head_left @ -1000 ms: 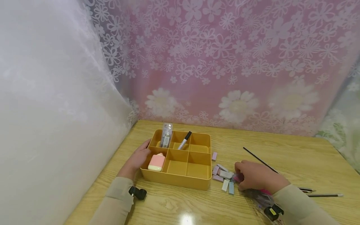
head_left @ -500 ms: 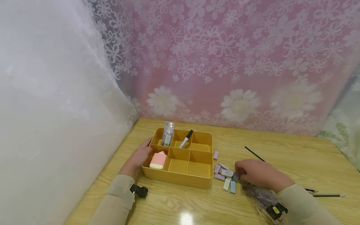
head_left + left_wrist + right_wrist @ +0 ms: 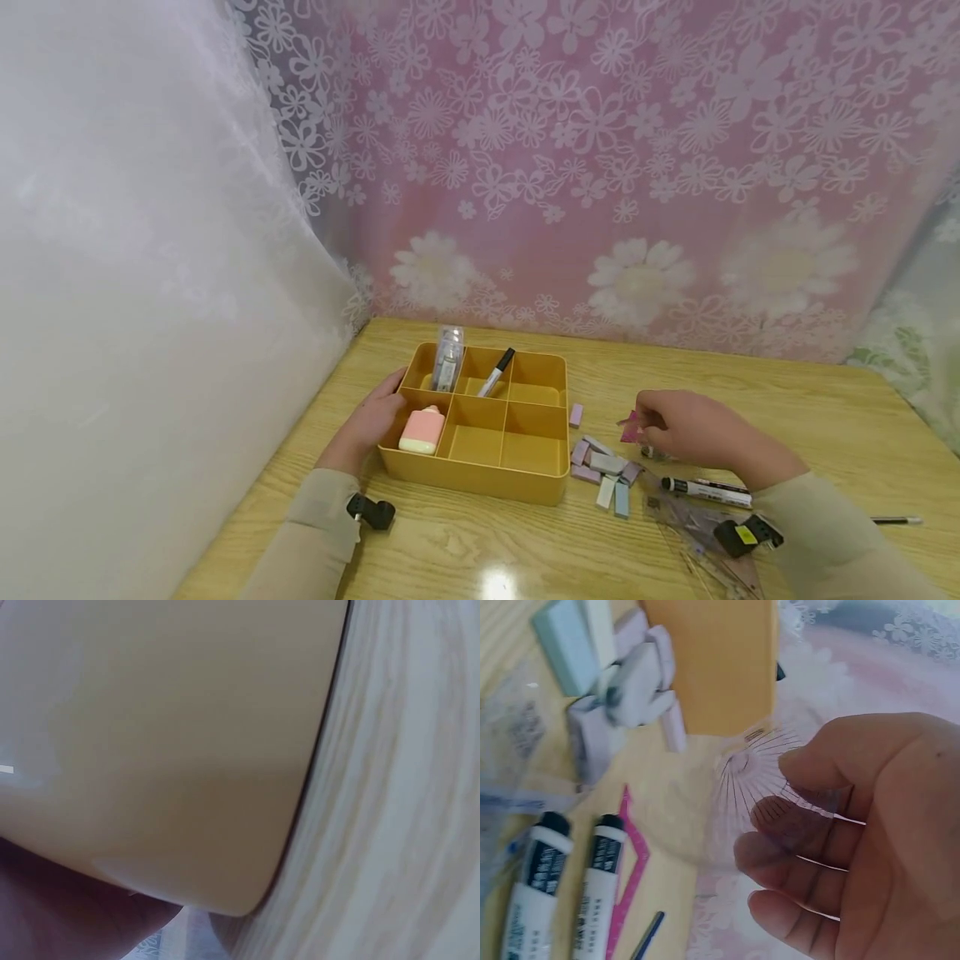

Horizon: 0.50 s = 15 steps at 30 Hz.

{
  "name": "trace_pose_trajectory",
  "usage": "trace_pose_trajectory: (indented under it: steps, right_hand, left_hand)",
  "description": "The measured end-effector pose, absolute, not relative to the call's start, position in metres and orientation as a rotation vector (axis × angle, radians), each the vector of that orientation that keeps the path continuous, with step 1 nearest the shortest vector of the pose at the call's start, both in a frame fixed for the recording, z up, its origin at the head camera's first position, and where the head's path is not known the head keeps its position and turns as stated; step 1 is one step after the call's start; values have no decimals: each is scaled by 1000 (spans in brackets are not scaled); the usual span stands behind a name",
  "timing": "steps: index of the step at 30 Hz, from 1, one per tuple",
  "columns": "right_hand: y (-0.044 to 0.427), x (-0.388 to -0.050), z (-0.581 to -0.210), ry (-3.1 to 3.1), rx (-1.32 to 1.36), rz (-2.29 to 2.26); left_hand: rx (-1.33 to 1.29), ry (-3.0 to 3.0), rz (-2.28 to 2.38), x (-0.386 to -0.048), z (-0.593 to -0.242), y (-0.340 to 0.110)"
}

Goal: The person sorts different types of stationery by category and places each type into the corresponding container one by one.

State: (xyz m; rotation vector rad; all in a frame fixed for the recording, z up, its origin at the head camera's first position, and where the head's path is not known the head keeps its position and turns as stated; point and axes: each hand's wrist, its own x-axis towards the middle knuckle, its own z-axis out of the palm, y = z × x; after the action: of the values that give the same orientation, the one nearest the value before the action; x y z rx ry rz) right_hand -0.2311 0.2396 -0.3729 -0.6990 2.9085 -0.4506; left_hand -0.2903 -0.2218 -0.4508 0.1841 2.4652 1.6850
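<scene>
My left hand (image 3: 373,417) grips the left side of a yellow divided organizer box (image 3: 480,479). In the left wrist view, the box wall (image 3: 187,750) fills most of the picture. Inside the box are a pink-and-cream bottle-shaped item (image 3: 422,430), a black-capped marker (image 3: 497,372) and a clear-packaged item (image 3: 448,360). Over the table right of the box, my right hand (image 3: 701,429) pinches a clear protractor (image 3: 739,776) between thumb and fingers. A pink set square (image 3: 636,851) lies below that hand, partly hidden in the head view.
Several pastel erasers (image 3: 606,463) lie in a pile beside the box, with a lone lilac one (image 3: 576,415) behind. White markers (image 3: 712,492), a clear plastic bag (image 3: 693,529) and a pencil (image 3: 896,521) lie to the right. A floral curtain (image 3: 637,167) hangs behind the table.
My right hand has moved back and right, away from the eraser pile. A dark lilac eraser that was at its fingertips now lies in the pile, and the markers are uncovered. My left hand stays put.
</scene>
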Motion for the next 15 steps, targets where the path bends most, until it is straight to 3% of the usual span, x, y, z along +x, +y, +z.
trace_pose_trajectory:
  steps: [15]
  right_hand:
    - [216, -245, -338, 2942, -789, -564]
  left_hand:
    - [188, 2423, 1725, -289, -448, -221]
